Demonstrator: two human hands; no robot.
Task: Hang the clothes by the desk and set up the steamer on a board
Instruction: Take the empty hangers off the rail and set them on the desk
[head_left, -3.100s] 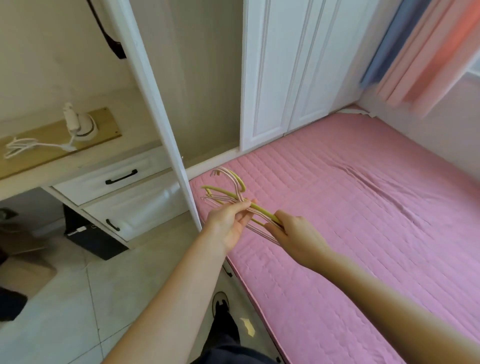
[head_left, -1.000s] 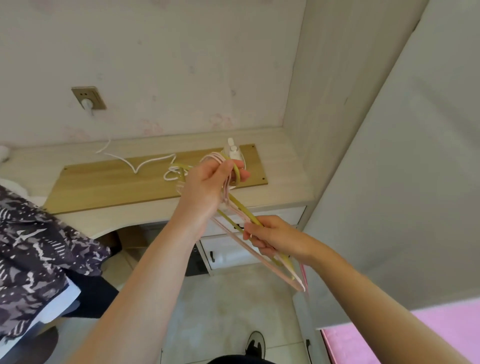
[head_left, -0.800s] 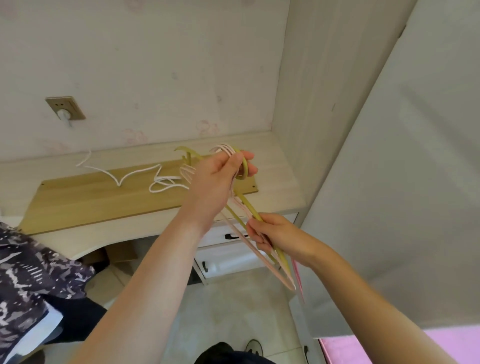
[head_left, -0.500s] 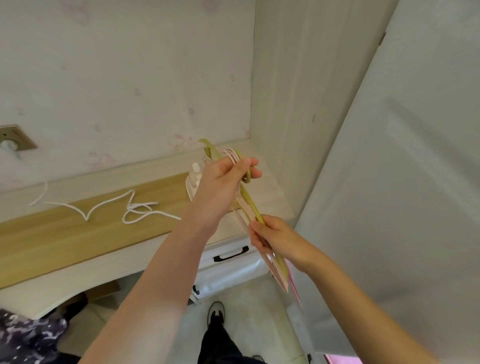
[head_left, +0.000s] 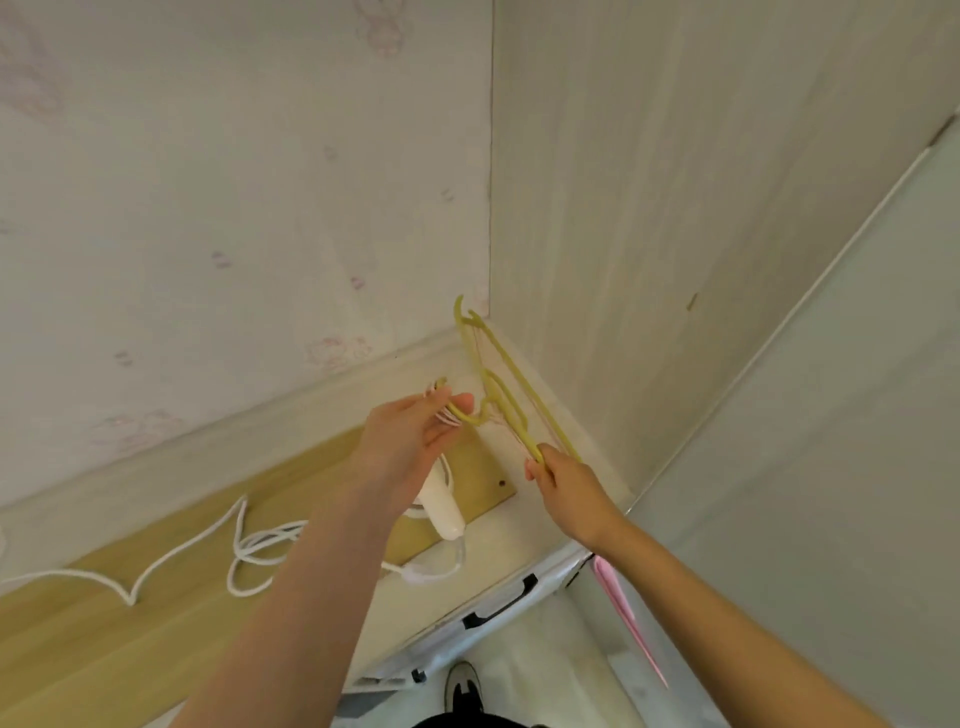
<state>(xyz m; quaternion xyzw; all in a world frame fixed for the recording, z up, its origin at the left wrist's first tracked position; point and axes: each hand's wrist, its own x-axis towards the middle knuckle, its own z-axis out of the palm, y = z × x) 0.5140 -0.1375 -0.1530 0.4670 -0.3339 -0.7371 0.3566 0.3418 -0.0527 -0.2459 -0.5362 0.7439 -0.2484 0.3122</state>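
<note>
Desk (head_left: 524, 540) in wall corner, w/ board (head_left: 156, 613), cord (head_left: 182, 551), steamer (head_left: 441, 506). Yellow hanger (head_left: 498, 395): left hand (head_left: 410, 441) pinches hook, right hand (head_left: 566, 488) grips arm.

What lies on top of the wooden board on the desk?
A white power cord snakes across the wooden board, and a white steamer rests near its right end. The left forearm covers part of both.

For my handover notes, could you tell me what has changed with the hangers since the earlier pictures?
The yellow hanger has been swung up and apart from the pink hangers, which now dangle below the right hand. Both hands still hold them, the left hand at the hooks.
</note>
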